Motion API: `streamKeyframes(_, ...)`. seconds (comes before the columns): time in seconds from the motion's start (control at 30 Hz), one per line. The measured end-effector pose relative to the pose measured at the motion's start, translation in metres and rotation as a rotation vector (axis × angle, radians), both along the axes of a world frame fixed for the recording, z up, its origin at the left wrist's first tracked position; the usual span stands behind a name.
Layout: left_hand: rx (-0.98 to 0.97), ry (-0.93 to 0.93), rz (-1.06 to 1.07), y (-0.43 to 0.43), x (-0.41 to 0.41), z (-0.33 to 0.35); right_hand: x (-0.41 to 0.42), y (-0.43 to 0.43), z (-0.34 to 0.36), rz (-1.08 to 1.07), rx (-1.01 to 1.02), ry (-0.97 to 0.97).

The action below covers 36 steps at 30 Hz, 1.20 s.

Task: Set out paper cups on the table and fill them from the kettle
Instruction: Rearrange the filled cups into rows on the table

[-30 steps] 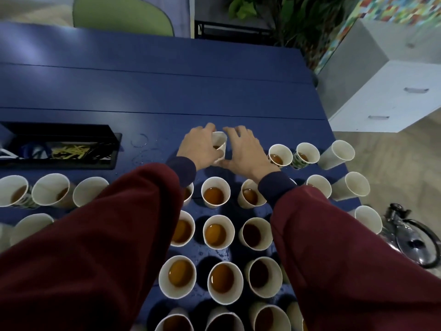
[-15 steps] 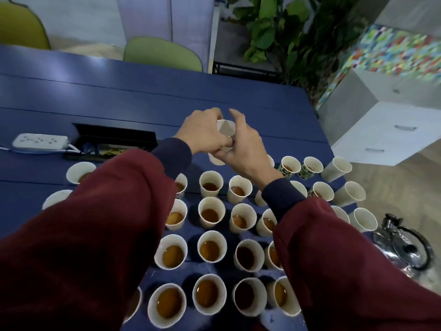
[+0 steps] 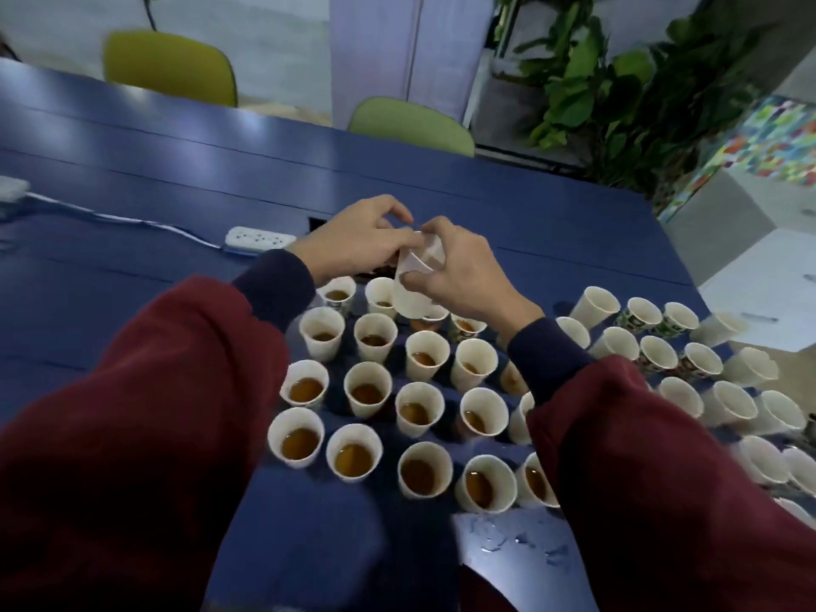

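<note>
1. The blue desk (image 3: pixel 176 192) takes up most of what I can see, with water droplets near its front edge.
2. 2 dark-red sleeves come in from the bottom corners, the left sleeve (image 3: pixel 132 413) and the right sleeve (image 3: pixel 662 457). The right one hides some of the cups beneath it.
3. Rows of filled cups (image 3: pixel 368 388) stand on the desk under the hands, with brown liquid in each. To their right are paler cups (image 3: pixel 596 307) that look empty, several of them blurred or cut off at the edge.
4. The left hand (image 3: pixel 353 240) is raised over the far row, its fingers curled and pinching the top of a white paper cup (image 3: pixel 413 289).
5. The right hand (image 3: pixel 463 276) curls round that cup from the right.
6. The cup is in the air, tilted, between both hands. Through the blur I cannot tell whether it is 1 cup or 2 nested.
7. A white power strip (image 3: pixel 259 237) lies just left of the left hand.
</note>
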<state>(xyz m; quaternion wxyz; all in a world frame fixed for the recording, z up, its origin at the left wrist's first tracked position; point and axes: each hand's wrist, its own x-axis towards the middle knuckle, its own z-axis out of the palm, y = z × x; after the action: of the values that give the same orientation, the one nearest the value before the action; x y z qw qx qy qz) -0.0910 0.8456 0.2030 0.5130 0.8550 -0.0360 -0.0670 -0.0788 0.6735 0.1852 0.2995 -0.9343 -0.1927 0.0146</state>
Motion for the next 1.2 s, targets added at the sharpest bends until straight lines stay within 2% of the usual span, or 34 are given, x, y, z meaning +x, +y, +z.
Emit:
streamKeyframes(0.1, -0.059, 0.018, 0.078, 0.066, -0.026, -0.01, -0.022, 0.059, -0.006, 0.049, 0.035, 0.012)
streamKeyframes(0.3, 0.075, 0.068, 0.274, 0.179, -0.063, -0.056, -0.042, 0.143, -0.034, 0.133, 0.029, 0.061)
streamKeyframes(0.47, 0.234, 0.188, 0.385, 0.232, -0.095, -0.12, -0.045, 0.189, -0.074, 0.2, 0.0, 0.164)
streamKeyframes(0.7, 0.491, 0.383, 0.303, 0.252, -0.126, -0.22, -0.049, 0.227, -0.131, 0.298, -0.185, 0.225)
streamKeyframes(0.83, 0.6, 0.495, 0.204, 0.248, -0.123, -0.244, -0.049, 0.241, -0.154, 0.314, -0.28, 0.278)
streamKeyframes(1.07, 0.54, 0.508, 0.231, 0.25, -0.12, -0.252, -0.046, 0.241, -0.177, 0.285, -0.357, 0.333)
streamKeyframes(1.13, 0.466, 0.415, 0.32, 0.244, -0.123, -0.244, -0.047, 0.239, -0.174, 0.292, -0.336, 0.345)
streamKeyframes(1.2, 0.313, 0.348, 0.417, 0.233, -0.129, -0.235, -0.046, 0.239, -0.172, 0.272, -0.295, 0.367)
